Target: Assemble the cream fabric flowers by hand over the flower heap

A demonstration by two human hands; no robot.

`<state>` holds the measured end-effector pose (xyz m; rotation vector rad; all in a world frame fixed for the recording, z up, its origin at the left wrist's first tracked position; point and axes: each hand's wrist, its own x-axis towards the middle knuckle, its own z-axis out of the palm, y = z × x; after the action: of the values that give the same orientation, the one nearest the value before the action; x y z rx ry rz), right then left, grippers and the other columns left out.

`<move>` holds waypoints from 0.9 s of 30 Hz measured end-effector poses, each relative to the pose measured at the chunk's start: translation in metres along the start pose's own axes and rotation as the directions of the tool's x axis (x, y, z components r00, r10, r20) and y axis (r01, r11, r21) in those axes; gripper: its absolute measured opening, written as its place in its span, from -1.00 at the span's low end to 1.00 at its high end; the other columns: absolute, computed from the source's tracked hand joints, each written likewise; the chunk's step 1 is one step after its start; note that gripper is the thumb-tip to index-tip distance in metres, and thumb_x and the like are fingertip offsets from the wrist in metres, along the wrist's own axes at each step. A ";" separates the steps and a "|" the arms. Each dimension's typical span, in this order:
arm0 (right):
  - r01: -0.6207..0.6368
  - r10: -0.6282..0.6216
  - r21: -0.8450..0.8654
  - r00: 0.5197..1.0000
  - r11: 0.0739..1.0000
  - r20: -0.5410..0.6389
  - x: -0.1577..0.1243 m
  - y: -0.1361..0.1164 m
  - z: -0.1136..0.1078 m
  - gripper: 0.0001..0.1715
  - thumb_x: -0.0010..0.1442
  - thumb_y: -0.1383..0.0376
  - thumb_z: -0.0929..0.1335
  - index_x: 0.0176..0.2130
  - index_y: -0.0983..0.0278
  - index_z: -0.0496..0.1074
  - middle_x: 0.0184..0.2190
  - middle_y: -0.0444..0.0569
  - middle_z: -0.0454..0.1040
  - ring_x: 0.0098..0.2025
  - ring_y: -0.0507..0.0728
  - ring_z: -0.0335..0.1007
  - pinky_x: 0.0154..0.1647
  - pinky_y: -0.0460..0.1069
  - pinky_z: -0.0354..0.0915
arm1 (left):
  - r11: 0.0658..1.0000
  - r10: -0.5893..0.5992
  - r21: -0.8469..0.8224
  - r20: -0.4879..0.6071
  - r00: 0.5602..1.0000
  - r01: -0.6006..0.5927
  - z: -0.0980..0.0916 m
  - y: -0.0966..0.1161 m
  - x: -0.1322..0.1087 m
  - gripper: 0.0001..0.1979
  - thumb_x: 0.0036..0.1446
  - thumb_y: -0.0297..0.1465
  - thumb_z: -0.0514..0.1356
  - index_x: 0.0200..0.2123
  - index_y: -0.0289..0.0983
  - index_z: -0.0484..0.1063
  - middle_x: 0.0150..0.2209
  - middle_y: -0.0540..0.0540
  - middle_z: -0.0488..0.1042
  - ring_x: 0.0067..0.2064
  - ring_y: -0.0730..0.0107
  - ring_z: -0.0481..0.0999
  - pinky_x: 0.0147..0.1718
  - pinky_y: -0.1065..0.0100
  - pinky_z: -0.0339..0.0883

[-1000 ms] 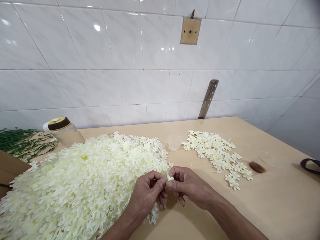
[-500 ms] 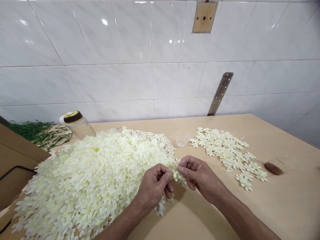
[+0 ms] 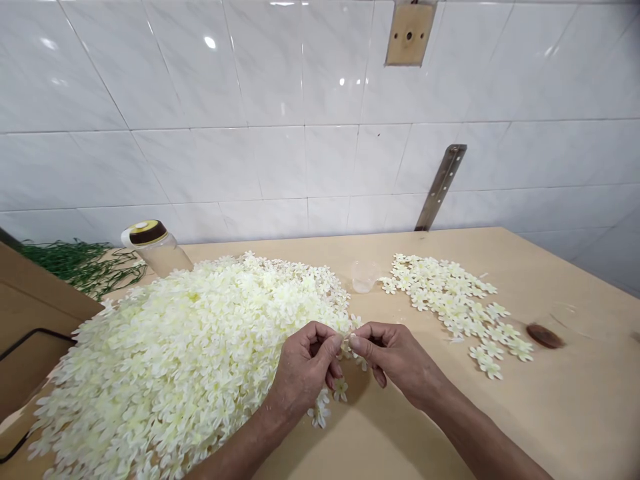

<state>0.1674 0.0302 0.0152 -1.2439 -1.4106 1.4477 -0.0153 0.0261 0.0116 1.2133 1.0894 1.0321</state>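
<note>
My left hand (image 3: pixel 311 363) is closed in a pinch in front of a large heap of pale yellow-white artificial flowers (image 3: pixel 215 333). An artificial flower (image 3: pixel 345 347) shows in part at its thumb tip, mostly covered by fingers. My right hand (image 3: pixel 395 357) is also closed, thumb against forefinger, its tips meeting those of the left. What lies in the right pinch is too small to make out. Two loose flowers (image 3: pixel 319 411) lie just below the left fingers, at the heap's edge.
A smaller spread of flowers (image 3: pixel 450 297) lies to the right on the table (image 3: pixel 560 413). Behind my hands stands a small clear cup (image 3: pixel 365 277). A bottle (image 3: pixel 163 250), green strands (image 3: pixel 75 267) and a cardboard box (image 3: pixel 40 300) are at left. A dark brown oval (image 3: pixel 545 336) lies at right.
My right hand has moved left, so its fingertips now meet the left hand's. The flower between them is more covered than before.
</note>
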 end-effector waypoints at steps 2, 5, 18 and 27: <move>0.004 -0.004 -0.016 1.000 1.000 -0.029 0.001 0.002 -0.002 -0.54 0.09 -0.07 0.46 -0.44 0.29 0.49 -0.60 -0.18 0.29 -0.65 -0.05 0.13 -0.67 -0.12 0.12 | 1.000 0.023 -0.001 -0.017 1.000 -0.023 -0.001 0.002 0.000 -0.66 0.15 -0.12 0.25 -0.40 -0.30 0.37 -0.66 0.03 0.40 -0.67 0.50 0.35 -0.65 0.47 0.29; -0.011 0.009 -0.041 0.999 0.999 -0.047 0.000 0.003 -0.003 -0.52 0.12 -0.08 0.43 -0.49 0.27 0.41 -0.69 -0.22 0.25 -0.68 -0.03 0.13 -0.67 -0.11 0.12 | 0.999 0.036 -0.003 -0.020 0.999 -0.037 -0.002 0.004 0.001 -0.66 0.15 -0.12 0.25 -0.41 -0.29 0.37 -0.65 0.02 0.41 -0.66 0.49 0.35 -0.64 0.45 0.30; 0.046 -0.043 -0.050 0.996 0.998 0.074 -0.006 -0.007 0.004 -0.45 0.22 -0.12 0.34 -0.50 0.27 0.36 -0.69 -0.20 0.30 -0.67 -0.02 0.18 -0.61 -0.10 0.18 | 0.997 0.011 -0.075 -0.027 1.000 -0.013 -0.006 0.000 0.004 -0.66 0.15 -0.12 0.25 -0.43 -0.30 0.39 -0.64 0.00 0.42 -0.64 0.50 0.35 -0.63 0.47 0.28; 0.028 -0.023 -0.091 0.998 0.995 0.064 -0.008 0.004 0.012 -0.42 0.28 -0.15 0.25 -0.48 0.24 0.28 -0.68 -0.21 0.31 -0.72 -0.02 0.20 -0.66 -0.11 0.15 | 0.998 -0.004 -0.057 0.019 1.000 0.005 -0.004 0.006 0.001 -0.64 0.15 -0.09 0.24 -0.42 -0.30 0.39 -0.64 0.01 0.41 -0.64 0.48 0.37 -0.64 0.46 0.29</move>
<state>0.1586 0.0195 0.0112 -1.2417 -1.5456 1.4301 -0.0188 0.0284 0.0170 1.1723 1.0407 1.0401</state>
